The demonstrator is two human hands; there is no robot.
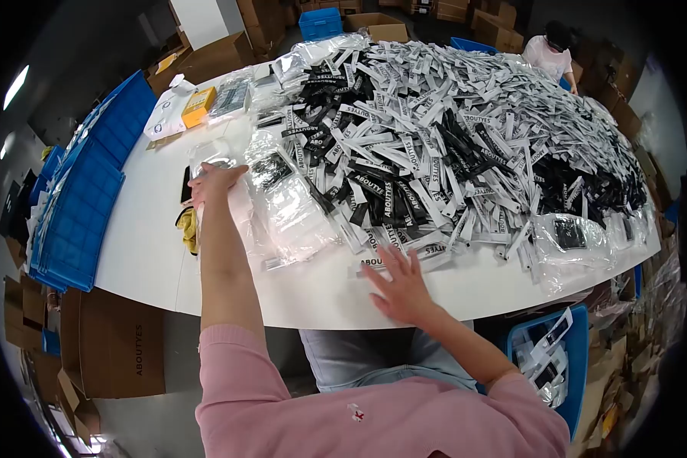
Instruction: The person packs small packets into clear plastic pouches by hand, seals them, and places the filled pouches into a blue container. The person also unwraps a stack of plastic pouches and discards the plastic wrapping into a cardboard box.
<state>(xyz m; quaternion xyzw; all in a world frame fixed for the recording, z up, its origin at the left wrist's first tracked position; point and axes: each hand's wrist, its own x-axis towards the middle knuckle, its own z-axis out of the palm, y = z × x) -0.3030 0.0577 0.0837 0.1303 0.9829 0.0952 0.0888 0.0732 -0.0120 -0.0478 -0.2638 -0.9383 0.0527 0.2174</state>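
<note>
My left hand (220, 182) reaches out over a pile of clear plastic bags (237, 221) at the left of the table. Its thumb points off to the right, apart from the fingers, which are partly hard to make out. Beside it lies a second stack of clear bags (301, 217). Low at the table's front, my right hand (401, 290) is spread, with its fingertips by a white printed strip packet (374, 262) at the edge of the heap. A large heap of black and white strip packets (435, 153) marked ABOUTYES covers much of the table.
Blue bins (91, 183) stand along the left edge. A yellow box (198, 107) sits at the back left, and a yellow cloth (187, 229) is near my left forearm. Another blue bin (580, 359) with packets stands at lower right. A person (549, 55) works across the table.
</note>
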